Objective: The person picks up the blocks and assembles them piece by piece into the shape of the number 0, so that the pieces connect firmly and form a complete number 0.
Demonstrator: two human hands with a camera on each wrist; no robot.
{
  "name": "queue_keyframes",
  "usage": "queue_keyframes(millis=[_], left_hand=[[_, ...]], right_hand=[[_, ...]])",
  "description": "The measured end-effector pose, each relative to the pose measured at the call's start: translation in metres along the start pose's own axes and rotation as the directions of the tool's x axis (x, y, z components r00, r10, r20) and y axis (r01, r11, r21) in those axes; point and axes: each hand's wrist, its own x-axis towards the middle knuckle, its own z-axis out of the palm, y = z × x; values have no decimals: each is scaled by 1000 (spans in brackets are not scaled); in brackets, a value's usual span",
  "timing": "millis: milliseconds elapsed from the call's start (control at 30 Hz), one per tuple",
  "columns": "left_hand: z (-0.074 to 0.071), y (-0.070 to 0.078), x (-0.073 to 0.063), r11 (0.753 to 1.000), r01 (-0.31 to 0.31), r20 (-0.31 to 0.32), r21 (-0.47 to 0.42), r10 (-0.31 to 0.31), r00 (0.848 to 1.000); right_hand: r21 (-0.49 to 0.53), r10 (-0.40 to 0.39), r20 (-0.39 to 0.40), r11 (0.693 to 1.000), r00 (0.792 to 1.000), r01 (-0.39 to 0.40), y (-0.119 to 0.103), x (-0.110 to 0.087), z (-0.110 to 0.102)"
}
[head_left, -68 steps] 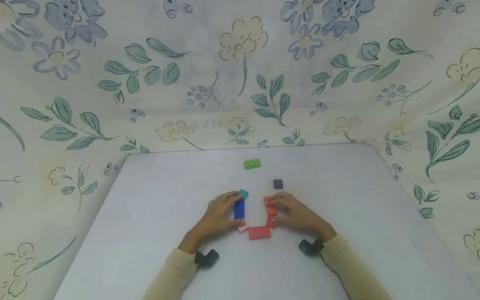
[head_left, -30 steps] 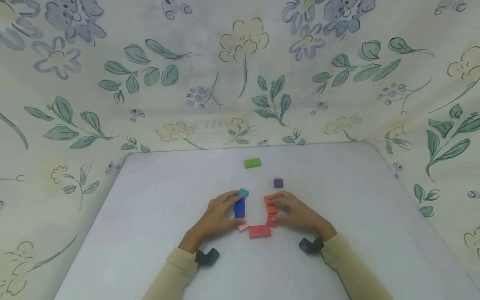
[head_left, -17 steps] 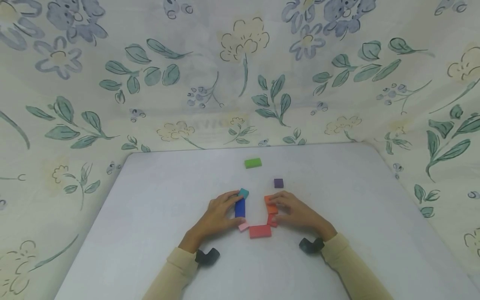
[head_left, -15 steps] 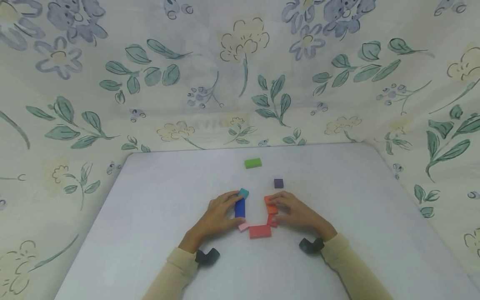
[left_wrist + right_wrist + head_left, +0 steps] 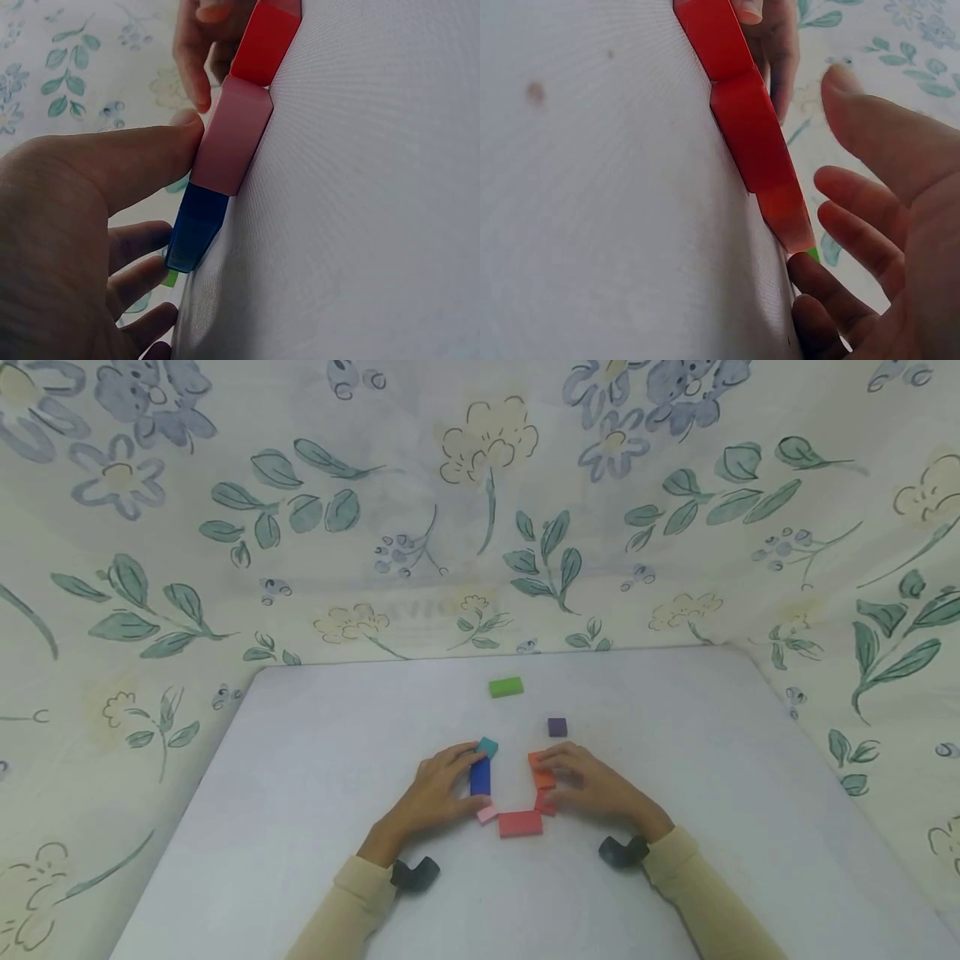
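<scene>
In the head view several coloured blocks form a U on the white table. My left hand (image 5: 438, 787) spans its left side: the fingertips rest at a teal block (image 5: 487, 747) and the top of a blue block (image 5: 480, 777), the thumb on a pink block (image 5: 487, 812). A larger red block (image 5: 521, 823) closes the near end. My right hand (image 5: 592, 783) lies along the other side, fingertips at an orange block (image 5: 542, 773), thumb over a small red block (image 5: 545, 802). In the right wrist view that thumb (image 5: 845, 86) stands apart from the blocks.
Beyond the U lie a dark purple cube (image 5: 557, 727) and, farther back, a green block (image 5: 506, 687). Flower-patterned cloth (image 5: 420, 610) hangs behind the back edge of the white table (image 5: 337, 710) and along its sides. A dark device sits at each wrist.
</scene>
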Motion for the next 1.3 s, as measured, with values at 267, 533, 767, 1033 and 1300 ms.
queue_keyframes(millis=[267,533,767,1033,1300], left_hand=[[1,-1,1,1000,-12,-7,10,12,1000],[3,-2,2,999,-36,-22,-9,36,999],[3,-4,3,999,-35,-20,-8,35,999],[2,-5,4,1000,-23,-1,-9,23,1000],[2,-5,3,1000,-19,-2,-23,18,1000]], right_hand=[[46,-42,-33,998,999,44,2,1,-1],[102,46,-107,994,993,-35,1,2,-11],[64,31,-239,998,971,-17,4,10,-33],[-12,151,-274,987,950,-161,12,27,-55],[-96,311,-231,935,922,-340,-1,44,-44]])
